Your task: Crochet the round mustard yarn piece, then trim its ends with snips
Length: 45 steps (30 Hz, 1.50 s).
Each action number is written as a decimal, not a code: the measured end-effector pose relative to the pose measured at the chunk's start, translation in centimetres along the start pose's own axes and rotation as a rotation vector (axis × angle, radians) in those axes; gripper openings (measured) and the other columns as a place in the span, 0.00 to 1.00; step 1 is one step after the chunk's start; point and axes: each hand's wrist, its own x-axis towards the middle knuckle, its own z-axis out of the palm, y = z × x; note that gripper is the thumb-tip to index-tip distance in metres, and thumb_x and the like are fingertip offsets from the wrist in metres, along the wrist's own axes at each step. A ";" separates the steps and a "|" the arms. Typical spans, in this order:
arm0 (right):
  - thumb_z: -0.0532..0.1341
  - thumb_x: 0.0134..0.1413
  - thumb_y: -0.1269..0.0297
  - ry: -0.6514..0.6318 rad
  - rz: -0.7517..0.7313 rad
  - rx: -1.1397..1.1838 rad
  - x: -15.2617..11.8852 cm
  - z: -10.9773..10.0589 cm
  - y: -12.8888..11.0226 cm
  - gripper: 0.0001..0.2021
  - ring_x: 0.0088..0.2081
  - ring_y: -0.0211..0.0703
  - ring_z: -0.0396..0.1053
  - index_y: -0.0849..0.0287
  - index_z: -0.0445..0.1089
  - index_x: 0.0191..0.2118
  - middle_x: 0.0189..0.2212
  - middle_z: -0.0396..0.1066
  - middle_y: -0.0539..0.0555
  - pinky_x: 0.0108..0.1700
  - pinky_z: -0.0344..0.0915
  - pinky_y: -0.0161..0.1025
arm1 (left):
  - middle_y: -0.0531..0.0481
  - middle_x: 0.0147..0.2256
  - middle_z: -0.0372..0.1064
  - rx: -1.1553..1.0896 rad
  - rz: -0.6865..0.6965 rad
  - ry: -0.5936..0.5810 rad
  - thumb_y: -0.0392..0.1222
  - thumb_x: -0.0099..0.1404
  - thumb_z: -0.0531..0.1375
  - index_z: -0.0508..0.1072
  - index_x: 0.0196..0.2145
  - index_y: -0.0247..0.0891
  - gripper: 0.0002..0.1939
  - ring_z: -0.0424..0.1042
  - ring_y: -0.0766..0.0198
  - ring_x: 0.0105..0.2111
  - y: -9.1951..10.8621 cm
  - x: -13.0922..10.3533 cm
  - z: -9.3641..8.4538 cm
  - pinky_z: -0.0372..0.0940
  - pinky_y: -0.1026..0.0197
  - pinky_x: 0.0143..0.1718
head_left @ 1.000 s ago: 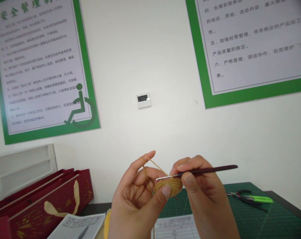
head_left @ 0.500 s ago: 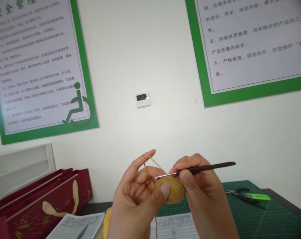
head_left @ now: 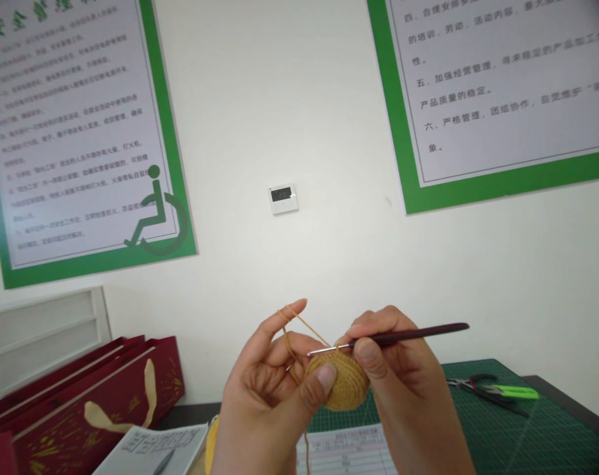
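Between my hands is a small rounded piece of mustard-yellow crochet (head_left: 347, 382). My left hand (head_left: 274, 389) pinches it with the thumb on its front. A strand of yellow yarn (head_left: 307, 324) loops over my raised left index finger and runs down to the piece's top edge. My right hand (head_left: 403, 376) grips a crochet hook (head_left: 418, 332) with a dark red handle, held like a pen. The hook's silver shaft lies across the top edge of the crochet, its tip pointing left. Yarn crosses the shaft close to the piece.
Below lies a green cutting mat (head_left: 497, 429) with a printed sheet (head_left: 346, 452) and pliers (head_left: 477, 386) beside a bright green tool (head_left: 520, 392). Dark red gift bags (head_left: 165, 369) and a booklet (head_left: 181, 439) with a pen are on the left. Behind is a white wall with posters.
Both hands keep their grip. The crochet piece has tilted and shifted slightly down and left, and the left index finger has moved slightly left. The hook has hardly moved.
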 end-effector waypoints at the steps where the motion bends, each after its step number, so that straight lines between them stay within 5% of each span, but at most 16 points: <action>1: 0.64 0.63 0.61 0.005 0.008 0.007 -0.1 0.0 0.0 0.02 0.32 0.30 0.71 0.50 0.73 0.37 0.31 0.73 0.46 0.35 0.67 0.26 | 0.52 0.28 0.75 -0.001 0.000 0.003 0.32 0.52 0.73 0.74 0.54 0.41 0.32 0.73 0.67 0.28 0.0 0.0 0.0 0.69 0.68 0.31; 45: 0.65 0.61 0.57 0.072 0.063 0.002 0.3 0.2 0.1 0.06 0.32 0.35 0.70 0.52 0.74 0.36 0.32 0.73 0.48 0.35 0.67 0.31 | 0.51 0.30 0.76 0.011 -0.003 0.001 0.32 0.53 0.73 0.73 0.57 0.42 0.33 0.74 0.64 0.30 0.0 -0.1 0.2 0.70 0.66 0.33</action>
